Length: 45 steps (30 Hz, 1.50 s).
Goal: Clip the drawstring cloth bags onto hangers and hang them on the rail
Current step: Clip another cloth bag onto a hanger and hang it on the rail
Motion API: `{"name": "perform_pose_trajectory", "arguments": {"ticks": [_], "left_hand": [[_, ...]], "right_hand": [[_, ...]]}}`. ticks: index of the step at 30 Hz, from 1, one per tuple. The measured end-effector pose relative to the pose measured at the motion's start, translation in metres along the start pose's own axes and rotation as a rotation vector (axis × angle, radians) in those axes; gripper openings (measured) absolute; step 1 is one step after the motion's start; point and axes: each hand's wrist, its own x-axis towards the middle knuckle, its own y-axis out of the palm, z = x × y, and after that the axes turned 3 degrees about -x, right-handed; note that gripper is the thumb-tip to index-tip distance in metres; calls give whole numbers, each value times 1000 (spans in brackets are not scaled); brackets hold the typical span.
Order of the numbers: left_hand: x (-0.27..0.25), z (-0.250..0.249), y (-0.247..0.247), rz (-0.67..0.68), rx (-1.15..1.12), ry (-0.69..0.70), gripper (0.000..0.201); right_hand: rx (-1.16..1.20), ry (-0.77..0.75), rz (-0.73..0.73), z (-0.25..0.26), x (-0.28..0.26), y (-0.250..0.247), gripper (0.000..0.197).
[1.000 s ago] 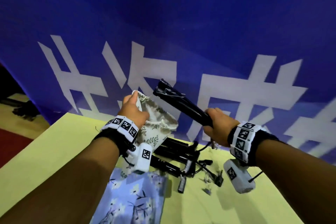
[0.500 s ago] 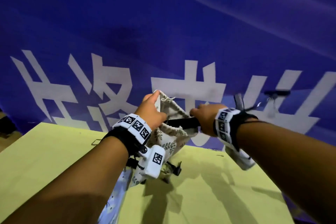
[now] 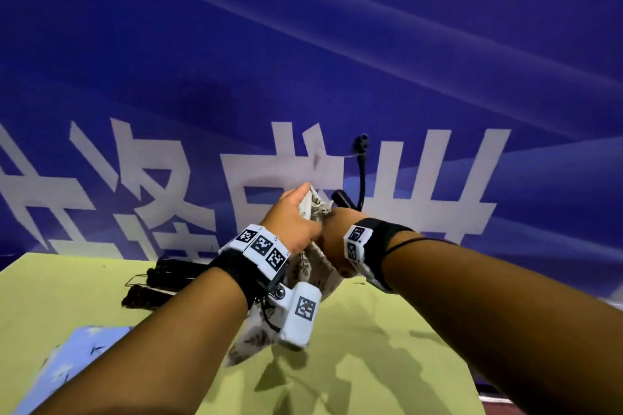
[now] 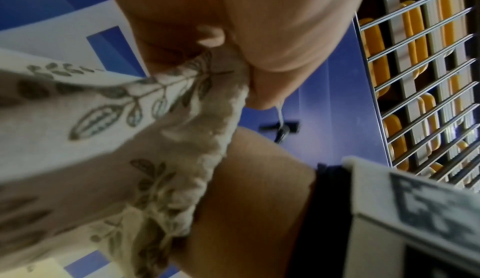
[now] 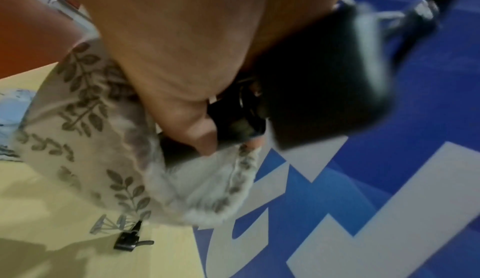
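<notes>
My left hand (image 3: pixel 296 216) pinches the gathered top edge of a cream drawstring bag with a leaf print (image 3: pixel 313 266), held up above the yellow-green table (image 3: pixel 84 296). The cloth bunches between the thumb and fingers in the left wrist view, the bag (image 4: pixel 109 138) hanging below. My right hand (image 3: pixel 337 229) grips a black clip hanger (image 3: pixel 360 172) right against the bag's mouth; its hook rises above the hands. In the right wrist view the fingers (image 5: pixel 192 126) press the hanger's black clip (image 5: pixel 244 116) at the bag's rim (image 5: pixel 202 179).
More black hangers (image 3: pixel 161 283) lie in a pile on the table at the back left. A light blue floral bag (image 3: pixel 64 367) lies flat at the front left. A blue banner with white characters (image 3: pixel 303 61) hangs behind the table. A loose black clip (image 5: pixel 130 241) lies on the tabletop.
Both hands have come together and risen. The right hand swung the hanger from pointing left to upright, with its clip end now at the bag's mouth. The view has tilted upward.
</notes>
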Motion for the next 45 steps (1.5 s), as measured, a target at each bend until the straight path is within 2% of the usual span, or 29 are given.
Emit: {"name": "perform_pose_trajectory", "arguments": {"ticks": [5, 8, 11, 14, 16, 18, 19, 23, 24, 28, 31, 34, 36, 41, 45], "left_hand": [[-2, 0, -9, -7, -58, -9, 85], [-6, -2, -16, -6, -91, 12, 88], [-9, -5, -20, -12, -94, 54, 86], [-11, -6, -24, -8, -81, 81, 86], [-14, -8, -26, -6, -50, 99, 85], [-18, -10, -28, 6, -46, 110, 86], [-20, -11, -29, 14, -48, 114, 87], [-31, -7, -38, -3, -6, 120, 86], [-32, -4, -41, -19, 1, 117, 84], [-38, 14, -56, -83, -56, 65, 81], [-43, 22, -57, -83, -82, 69, 85], [-48, 29, -53, -53, -125, 70, 89], [-50, 33, -49, -43, -145, 66, 89], [-50, 37, -39, -25, -129, 50, 74], [-42, 31, -29, 15, -124, 68, 63]], "right_hand": [[3, 65, 130, 5, 6, 43, 26], [94, 144, 115, 1, 2, 54, 29], [328, 247, 0, -5, 1, 53, 29], [721, 464, -235, -18, -2, 46, 20], [953, 555, -380, -24, -3, 35, 34], [1115, 537, -417, -25, 3, 20, 52], [1149, 515, -399, -24, 8, 13, 53], [1093, 470, -394, -18, 26, 0, 12], [1102, 477, -390, -19, 26, 0, 10], [1257, 500, -409, -24, 27, 2, 18], [1317, 529, -447, -24, 31, 2, 18], [1599, 538, -514, -22, 38, -3, 18], [1756, 521, -487, -22, 36, -10, 19], [1764, 489, -438, -33, 23, -20, 13], [1660, 450, -462, -44, 11, -23, 9]]}}
